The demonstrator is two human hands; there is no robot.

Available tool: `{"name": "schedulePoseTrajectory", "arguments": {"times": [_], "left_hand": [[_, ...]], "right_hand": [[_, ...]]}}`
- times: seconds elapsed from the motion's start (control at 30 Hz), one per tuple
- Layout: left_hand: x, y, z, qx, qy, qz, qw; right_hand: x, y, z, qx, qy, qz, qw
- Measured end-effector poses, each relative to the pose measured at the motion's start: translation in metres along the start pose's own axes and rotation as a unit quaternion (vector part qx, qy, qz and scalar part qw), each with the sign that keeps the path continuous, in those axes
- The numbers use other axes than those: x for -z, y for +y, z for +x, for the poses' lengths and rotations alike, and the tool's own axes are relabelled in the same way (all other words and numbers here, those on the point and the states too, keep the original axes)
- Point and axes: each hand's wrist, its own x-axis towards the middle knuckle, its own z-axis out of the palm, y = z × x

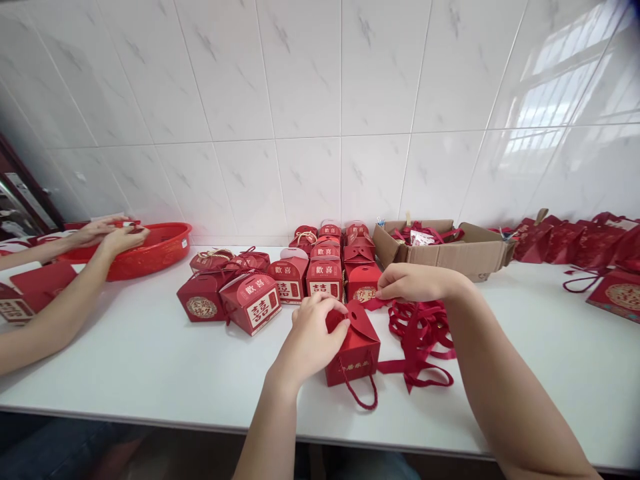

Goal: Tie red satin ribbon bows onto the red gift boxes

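Note:
A small red gift box (354,353) with a twisted rope handle (367,402) stands near the table's front edge. My left hand (315,333) is closed on its upper left side, thumb and fingers at the folded top flap. Just behind the box, my right hand (413,283) pinches what looks like the end of a dark red ribbon; the fingertips partly cover it. More ribbon (417,333) lies in a loose tangle under and beside my right wrist. A red box with a gold round emblem (363,283) sits right behind my right fingertips.
Several closed red boxes (253,307) stand in groups at centre left. An open cardboard box (445,259) holds ribbons against the tiled wall. Red bags (575,240) line the right. At left, another person's hands (117,237) work over a red plastic basin (165,257).

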Motion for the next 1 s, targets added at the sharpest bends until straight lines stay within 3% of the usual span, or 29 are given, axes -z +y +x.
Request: {"name": "schedulePoseTrajectory", "arguments": {"times": [0.3, 0.43, 0.6, 0.7, 1.0], "left_hand": [[-0.004, -0.002, 0.000, -0.001, -0.010, 0.015, 1.000], [-0.003, -0.003, -0.001, 0.000, -0.018, 0.034, 0.999], [-0.006, -0.008, -0.003, -0.020, -0.030, 0.061, 0.997], [-0.007, -0.010, -0.003, -0.023, -0.031, 0.065, 0.997], [-0.007, -0.006, -0.004, -0.025, -0.032, 0.040, 0.998]], "right_hand": [[-0.004, 0.000, 0.009, -0.026, -0.016, 0.057, 0.998], [-0.007, 0.001, 0.016, -0.005, -0.032, 0.047, 0.998], [-0.011, 0.002, 0.024, -0.022, 0.000, 0.053, 0.998], [-0.013, 0.002, 0.027, -0.004, -0.026, 0.062, 0.998], [-0.017, 0.005, 0.031, 0.025, -0.046, -0.013, 0.999]]}}
